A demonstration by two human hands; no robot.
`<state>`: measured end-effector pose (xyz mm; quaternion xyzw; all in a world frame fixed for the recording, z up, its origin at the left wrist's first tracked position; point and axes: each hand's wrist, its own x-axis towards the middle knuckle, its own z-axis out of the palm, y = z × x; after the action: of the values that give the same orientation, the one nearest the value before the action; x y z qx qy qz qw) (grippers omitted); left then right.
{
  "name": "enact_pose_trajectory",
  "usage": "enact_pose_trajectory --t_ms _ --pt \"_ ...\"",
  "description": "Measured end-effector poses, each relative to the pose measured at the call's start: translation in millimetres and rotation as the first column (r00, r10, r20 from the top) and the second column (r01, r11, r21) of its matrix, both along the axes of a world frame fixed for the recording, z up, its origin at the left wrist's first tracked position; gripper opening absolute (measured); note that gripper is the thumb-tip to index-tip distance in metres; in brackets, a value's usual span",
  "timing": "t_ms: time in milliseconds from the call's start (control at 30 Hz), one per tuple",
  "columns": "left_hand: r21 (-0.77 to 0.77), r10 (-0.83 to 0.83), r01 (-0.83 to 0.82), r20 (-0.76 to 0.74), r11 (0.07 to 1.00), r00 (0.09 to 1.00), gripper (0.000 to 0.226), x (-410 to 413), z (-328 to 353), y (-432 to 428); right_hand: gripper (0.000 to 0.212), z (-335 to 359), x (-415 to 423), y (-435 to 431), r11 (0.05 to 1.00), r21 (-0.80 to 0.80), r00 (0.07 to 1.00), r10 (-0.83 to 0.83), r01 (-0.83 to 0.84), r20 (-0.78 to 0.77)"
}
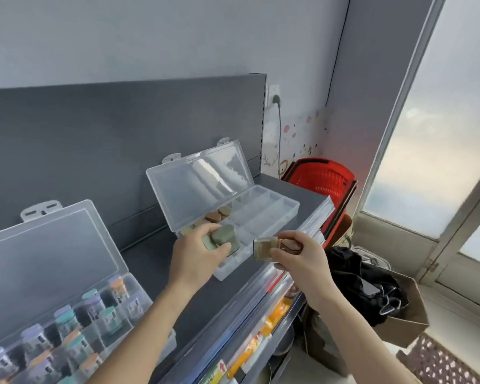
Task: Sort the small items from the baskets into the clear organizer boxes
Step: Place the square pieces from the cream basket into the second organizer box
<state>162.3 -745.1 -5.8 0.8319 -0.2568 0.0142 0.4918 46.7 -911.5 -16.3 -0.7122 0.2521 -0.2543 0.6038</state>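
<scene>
Grey shelving (200,295) ran along a dark back panel (94,139) under a pale wall, with a frosted window (441,134) at right and a red basket (324,178) at the shelf's far end. On the shelf sat an open clear organizer box (275,209). The left hand (194,259) gripped green cases (223,235) over its near compartments. The right hand (302,261) pinched tan and brown cases (263,245) just beside it. A second clear box (53,245) of small jars stood at left.

Dark grey shelf (155,261): two open clear organizer boxes (261,214) (67,314) on it.
</scene>
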Motion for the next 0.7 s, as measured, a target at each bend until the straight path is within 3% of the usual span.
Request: enact_pose_trajectory --t_ms 300,433,700 --pt "-0.027 0.275 -0.275 -0.017 0.961 0.961 0.025 23.9 -0.4 -78.4 0.030 3.3 72.5 -103.0 0.970 -0.017 0.969 0.243 -0.244 -0.050" --pt "0.025 0.312 -0.312 0.020 0.950 0.950 0.030 37.3 -4.3 -97.6 0.028 4.9 99.2 -126.7 0.948 -0.033 0.948 0.314 -0.316 -0.055" --pt "0.158 0.383 -0.381 0.023 0.911 0.924 0.017 86.9 -15.1 -124.0 0.025 -3.7 159.3 -157.6 0.928 -0.129 0.936 0.343 -0.351 -0.076"
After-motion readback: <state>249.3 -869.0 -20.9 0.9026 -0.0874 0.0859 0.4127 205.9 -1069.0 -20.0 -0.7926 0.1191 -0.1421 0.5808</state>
